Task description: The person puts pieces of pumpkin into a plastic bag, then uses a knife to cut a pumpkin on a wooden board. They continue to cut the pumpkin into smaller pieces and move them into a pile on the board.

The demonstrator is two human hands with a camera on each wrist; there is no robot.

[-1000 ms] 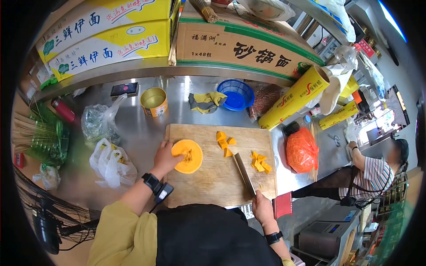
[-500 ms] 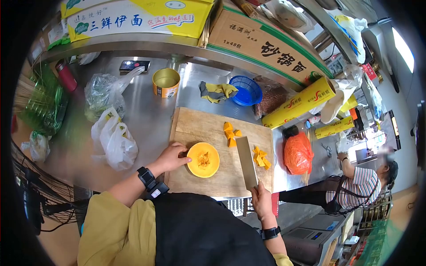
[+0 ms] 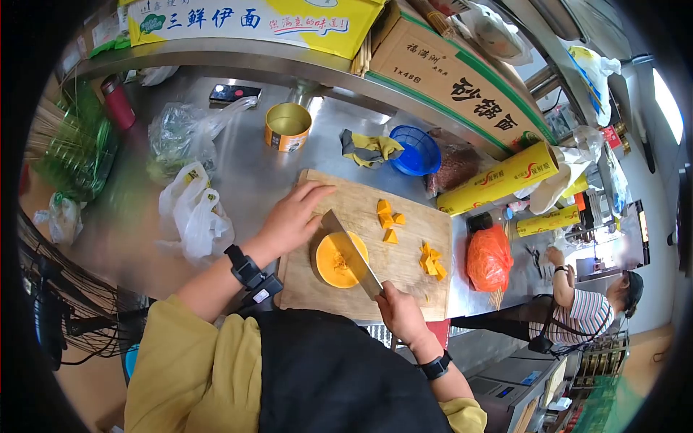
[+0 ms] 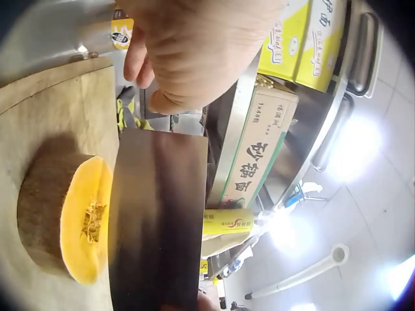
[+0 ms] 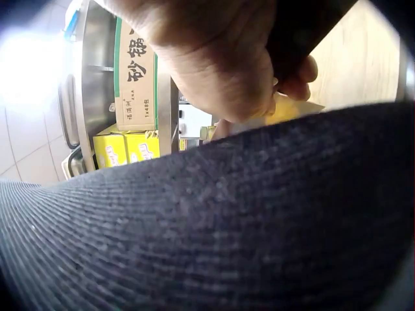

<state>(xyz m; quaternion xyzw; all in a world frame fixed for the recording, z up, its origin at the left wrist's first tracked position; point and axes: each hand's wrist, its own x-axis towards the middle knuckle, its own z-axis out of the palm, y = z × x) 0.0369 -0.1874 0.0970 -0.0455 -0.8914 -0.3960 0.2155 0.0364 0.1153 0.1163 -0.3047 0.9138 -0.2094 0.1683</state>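
A halved pumpkin (image 3: pixel 326 263) sits cut face up on the wooden cutting board (image 3: pixel 390 278), seeds at its centre. My right hand (image 3: pixel 402 314) grips the handle of a cleaver (image 3: pixel 353 257), whose broad blade overlaps the pumpkin's cut face in the head view. The left wrist view has the cleaver (image 4: pixel 155 220) standing right at the orange face of the pumpkin (image 4: pixel 87 217). Beyond the blade's tip my left hand (image 3: pixel 290 215) holds nothing, its fingers extended. Pumpkin chunks (image 3: pixel 385 210) and smaller pumpkin pieces (image 3: pixel 431 261) lie on the board's right part.
White plastic bags (image 3: pixel 193 209) lie left of the board. Behind it stand an open tin (image 3: pixel 288 128), a yellow-grey cloth (image 3: pixel 369 147) and a blue basket (image 3: pixel 416 151). A film roll (image 3: pixel 498 178) and an orange bag (image 3: pixel 489 257) are rightward. Another person (image 3: pixel 577 310) stands far right.
My left hand has let go of the pumpkin's side and moved up and away from it. My right hand has brought the cleaver leftward from beside the cut pieces to the pumpkin.
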